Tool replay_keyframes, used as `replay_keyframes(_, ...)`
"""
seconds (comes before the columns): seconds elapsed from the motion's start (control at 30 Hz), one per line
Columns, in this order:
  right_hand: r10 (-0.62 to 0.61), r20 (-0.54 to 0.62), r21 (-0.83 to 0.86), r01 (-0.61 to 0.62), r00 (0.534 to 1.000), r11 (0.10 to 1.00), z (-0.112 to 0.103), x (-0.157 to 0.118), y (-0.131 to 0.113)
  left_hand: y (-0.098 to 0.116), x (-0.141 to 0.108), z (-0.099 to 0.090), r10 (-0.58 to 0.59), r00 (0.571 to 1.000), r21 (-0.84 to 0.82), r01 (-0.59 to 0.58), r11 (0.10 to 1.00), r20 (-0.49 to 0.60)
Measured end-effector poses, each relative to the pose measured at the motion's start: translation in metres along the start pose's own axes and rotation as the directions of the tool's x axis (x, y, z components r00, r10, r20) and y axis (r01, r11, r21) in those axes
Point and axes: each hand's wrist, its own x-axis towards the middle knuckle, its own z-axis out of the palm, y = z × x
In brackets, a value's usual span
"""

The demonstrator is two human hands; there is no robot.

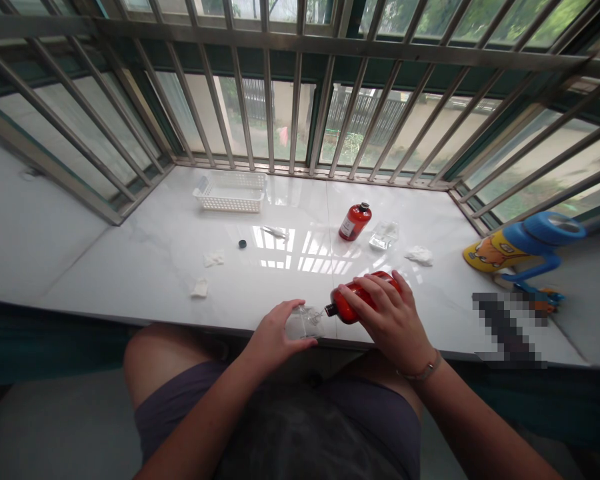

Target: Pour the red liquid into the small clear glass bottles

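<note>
A: Status, L to R pls.

B: Upper left of frame: white basket [230, 193] on the counter [145, 260], by the window bars. Below it, two crumpled white wads [214, 259] and [199, 288], and a small black cap [243, 244] lying loose. Centre-right: second red bottle [355, 222], capped, upright, w/ a clear packet [384, 235] just beside it and another wad [419, 255] further right. Far right: blue and yellow toy [523, 250].

A: Hands?

B: Lower centre, at the counter's near edge. Left hand [275, 335]: grip closed around a small clear container [305, 323]. Right hand [390, 313]: grip closed on red bottle [363, 298], tipped nearly horizontal, uncapped mouth pointing left, touching or just short of the container; can't tell which.

A: Risks?

B: Judgement only. 1) Bottle tilts too steeply: liquid surges, overshoots the small opening. 2) Both items sit over the counter edge, so spill probably lands on the person's lap. 3) Container is thin and clear; a tighter squeeze may deform it and slop contents. 4) Mouth misaligned w/ container: dribble down the bottle neck onto fingers.
</note>
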Motion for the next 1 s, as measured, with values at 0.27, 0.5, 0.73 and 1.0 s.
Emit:
replay_keyframes(0.27, 0.0, 0.013, -0.007, 0.0, 1.0, 1.0, -0.0011, 0.001, 0.0017, 0.0007, -0.0008, -0.0009, -0.006, 1.0, -0.004, 0.006, 1.0, 0.005)
replay_keyframes(0.5, -0.004, 0.018, -0.013, 0.004, 1.0, 1.0, -0.0004, -0.0006, 0.0022, -0.0002, -0.0006, -0.0001, -0.01, 1.0, -0.004, 0.01, 1.0, 0.009)
replay_keyframes(0.73, -0.021, 0.013, -0.021, 0.021, 1.0, 1.0, -0.0019, 0.0016, 0.0023, -0.001, -0.0007, 0.0, -0.005, 1.0, -0.004, 0.005, 1.0, 0.016)
replay_keyframes(1.0, -0.015, 0.026, -0.028, 0.016, 1.0, 0.999, -0.0029, 0.0014, 0.0031, -0.0029, -0.0003, 0.0004, -0.003, 1.0, -0.004, 0.003, 1.0, 0.012)
